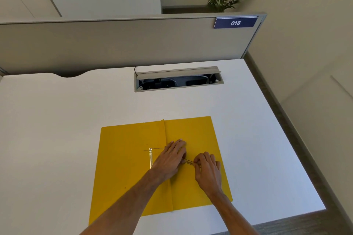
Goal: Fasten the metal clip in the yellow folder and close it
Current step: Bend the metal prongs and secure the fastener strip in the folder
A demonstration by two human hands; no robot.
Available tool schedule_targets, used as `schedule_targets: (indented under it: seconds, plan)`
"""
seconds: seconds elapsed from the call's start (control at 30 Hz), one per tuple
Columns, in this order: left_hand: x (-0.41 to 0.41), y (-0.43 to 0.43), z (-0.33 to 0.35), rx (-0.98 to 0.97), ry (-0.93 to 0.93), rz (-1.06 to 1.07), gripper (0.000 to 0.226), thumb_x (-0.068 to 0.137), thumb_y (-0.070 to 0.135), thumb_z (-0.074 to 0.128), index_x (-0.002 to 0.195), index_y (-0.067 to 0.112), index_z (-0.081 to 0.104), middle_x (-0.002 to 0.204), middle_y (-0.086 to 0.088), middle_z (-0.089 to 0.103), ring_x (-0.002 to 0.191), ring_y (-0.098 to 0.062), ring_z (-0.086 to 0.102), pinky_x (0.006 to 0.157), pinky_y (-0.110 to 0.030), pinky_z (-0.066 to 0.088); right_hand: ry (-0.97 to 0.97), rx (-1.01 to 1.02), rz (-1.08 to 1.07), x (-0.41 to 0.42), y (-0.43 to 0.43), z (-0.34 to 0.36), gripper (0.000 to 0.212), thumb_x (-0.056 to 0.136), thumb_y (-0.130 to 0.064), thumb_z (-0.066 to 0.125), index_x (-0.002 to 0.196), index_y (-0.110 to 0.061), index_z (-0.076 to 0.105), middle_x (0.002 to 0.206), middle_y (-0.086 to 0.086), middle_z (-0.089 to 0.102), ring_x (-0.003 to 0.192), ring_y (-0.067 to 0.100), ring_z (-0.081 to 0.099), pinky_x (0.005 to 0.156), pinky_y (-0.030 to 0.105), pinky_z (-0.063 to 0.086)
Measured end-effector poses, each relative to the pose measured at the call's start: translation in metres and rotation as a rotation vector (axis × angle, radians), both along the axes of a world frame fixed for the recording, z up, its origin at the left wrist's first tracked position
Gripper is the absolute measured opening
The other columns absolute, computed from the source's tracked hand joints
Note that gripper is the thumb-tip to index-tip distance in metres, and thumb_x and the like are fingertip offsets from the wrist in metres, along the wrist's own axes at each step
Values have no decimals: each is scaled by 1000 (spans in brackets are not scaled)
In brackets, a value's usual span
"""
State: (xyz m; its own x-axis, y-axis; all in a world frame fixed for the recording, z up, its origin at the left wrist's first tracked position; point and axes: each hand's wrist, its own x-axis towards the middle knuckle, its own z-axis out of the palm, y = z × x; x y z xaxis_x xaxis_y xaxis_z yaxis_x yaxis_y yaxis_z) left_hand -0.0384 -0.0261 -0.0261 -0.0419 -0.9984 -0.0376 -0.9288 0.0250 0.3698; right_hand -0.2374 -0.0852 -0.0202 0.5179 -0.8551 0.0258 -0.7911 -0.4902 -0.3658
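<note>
A yellow folder (126,139) lies open and flat on the white desk, its fold running down the middle. On its left half a brass metal clip strip (150,158) stands lengthwise. A second thin brass clip piece (190,162) lies across the right half, between my hands. My left hand (170,158) rests flat over the fold, fingers pressing on the near end of that piece. My right hand (208,170) pinches its other end with thumb and fingertips.
The white desk (66,120) has an open cable hatch (178,79) behind the folder. A grey partition (124,44) with a blue "018" label (235,23) bounds the back. The desk's right edge (282,126) drops to the floor.
</note>
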Motion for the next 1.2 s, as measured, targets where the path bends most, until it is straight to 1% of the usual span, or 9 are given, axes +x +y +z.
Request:
schedule_targets:
  seconds: [0.1, 0.3, 0.4, 0.53, 0.63, 0.73, 0.93, 1.03, 1.2]
  plan:
    - [-1, 0, 3, -12, 1, -3, 48, 108, 16, 59, 154, 10, 44, 172, -8, 33, 167, -27, 18, 137, -46, 16, 14, 13, 29, 1, -1, 1, 15, 96, -21, 65, 106, -31, 59, 104, -11, 56, 94, 15, 52, 78, 34, 44]
    - [5, 4, 5, -37, 4, -76, 39, 104, 15, 67, 139, 12, 52, 160, -7, 42, 159, -28, 32, 132, -47, 29, 26, 11, 61, 1, 8, -3, 9, 98, -30, 68, 104, -29, 62, 103, -8, 57, 92, 17, 53, 76, 34, 43]
    - [15, 9, 12, -35, 119, -54, 33, 107, 30, 66, 135, 19, 52, 162, -2, 42, 159, -22, 32, 127, -42, 36, 8, 3, 39, 4, 11, -2, 6, 100, -33, 68, 103, -28, 63, 101, -9, 57, 91, 17, 53, 74, 34, 42]
    - [39, 34, 37, -129, 259, 191, 39, 114, 49, 49, 146, 27, 51, 155, 5, 54, 146, -13, 48, 112, -33, 49, -91, 40, 15, 17, 14, 9, 6, 100, -30, 68, 105, -29, 66, 107, -10, 59, 98, 14, 56, 79, 35, 43]
    - [63, 63, 46, -292, 350, 480, 32, 116, 38, 48, 147, 28, 54, 145, 11, 63, 128, -9, 64, 90, -30, 61, -174, 85, 85, 33, 19, 17, 8, 100, -29, 67, 108, -31, 65, 110, -14, 62, 103, 9, 56, 85, 34, 44]
    - [79, 87, 47, -340, 473, 702, 29, 116, 30, 48, 144, 28, 51, 127, 15, 73, 110, -1, 73, 76, -25, 63, -220, 131, 236, 48, 27, 23, 10, 103, -31, 60, 112, -33, 65, 111, -18, 68, 107, 7, 57, 92, 34, 44]
    - [72, 110, 36, -166, 615, 696, 44, 113, 21, 55, 153, 37, 43, 119, 21, 78, 111, 3, 72, 77, -18, 59, -190, -16, 393, 59, 35, 21, 15, 106, -33, 56, 116, -34, 67, 117, -15, 74, 119, 5, 63, 105, 37, 50]
    - [60, 107, 35, -76, 689, 626, 50, 115, 24, 51, 160, 39, 36, 124, 24, 78, 110, -3, 74, 81, -25, 60, -150, -69, 387, 56, 35, 15, 20, 105, -32, 59, 122, -32, 70, 121, -12, 76, 123, 8, 64, 105, 39, 53]
    - [47, 94, 40, 30, 794, 533, 47, 117, 23, 47, 159, 44, 39, 136, 26, 73, 122, -1, 69, 92, -24, 58, -184, 37, 362, 52, 35, 9, 21, 108, -29, 55, 125, -32, 67, 124, -16, 71, 122, 4, 60, 106, 36, 51]
